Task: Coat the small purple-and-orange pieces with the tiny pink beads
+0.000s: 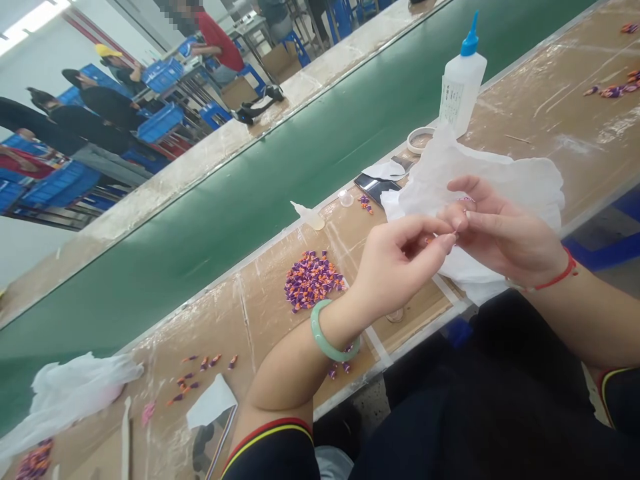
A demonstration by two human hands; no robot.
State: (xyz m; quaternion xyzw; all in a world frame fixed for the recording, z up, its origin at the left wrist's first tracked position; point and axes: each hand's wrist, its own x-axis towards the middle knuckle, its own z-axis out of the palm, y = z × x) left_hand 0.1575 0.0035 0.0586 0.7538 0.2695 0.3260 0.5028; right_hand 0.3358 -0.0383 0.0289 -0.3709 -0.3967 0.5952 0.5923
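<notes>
My left hand (pixel 400 263), with a green bangle (pixel 323 333) at its wrist, pinches thumb against forefinger. Its fingertips meet those of my right hand (pixel 517 233), which wears a red cord (pixel 560 277) at the wrist and has its fingers curled in. Specks of orange and pink show between the fingers, but what is held there is too small and covered to make out. Beyond my left wrist lies a pile of small purple-and-orange figures (pixel 311 277). White sheets (pixel 505 177) lie crumpled behind and under my right hand.
A white bottle with a blue nozzle (pixel 463 87) stands beside a tape roll (pixel 421 140). Nearer are a phone (pixel 377 190) and a small squeeze bottle (pixel 309 217). A green belt (pixel 200 220) runs along the table. A plastic bag (pixel 75 393) lies left; people sit beyond.
</notes>
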